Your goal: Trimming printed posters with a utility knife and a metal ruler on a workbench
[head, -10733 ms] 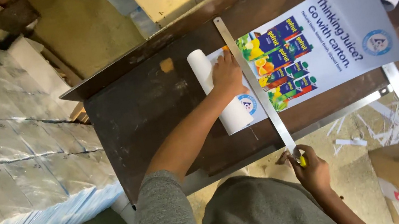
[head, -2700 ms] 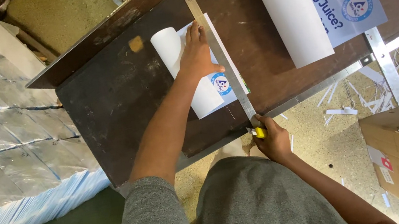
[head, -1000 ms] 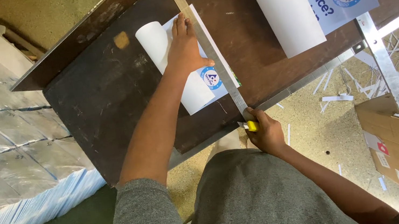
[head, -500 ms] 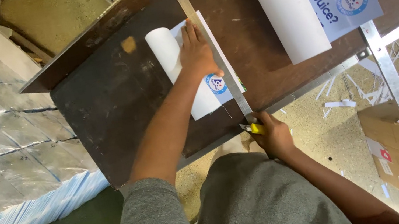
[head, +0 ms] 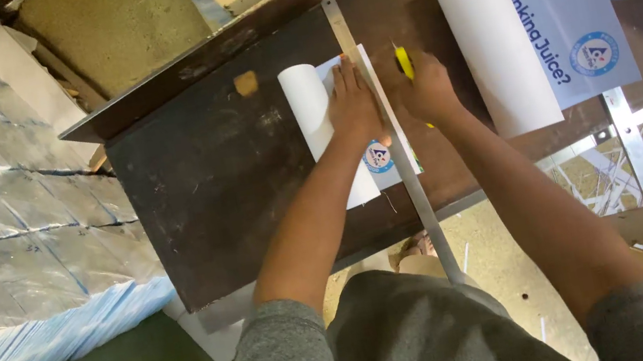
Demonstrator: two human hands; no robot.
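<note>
Workbench (head: 200, 193) dark, scuffed. Curled printed sheet (head: 326, 131) pressed flat by left hand (head: 351, 100), palm down, fingers extended, nothing gripped. Metal straightedge (head: 410, 182) laid along sheet's 3 o'clock edge. Yellow cutter (head: 405, 62) clasped in closed right hand (head: 428, 87), just beside straightedge. Rolled poster (head: 526, 39) lying at 3 o'clock.

Scuffed matt dark wooden table (head: 200, 193), bare metal ruler (head: 416, 190), glossy curled paper sheet (head: 320, 119).
</note>
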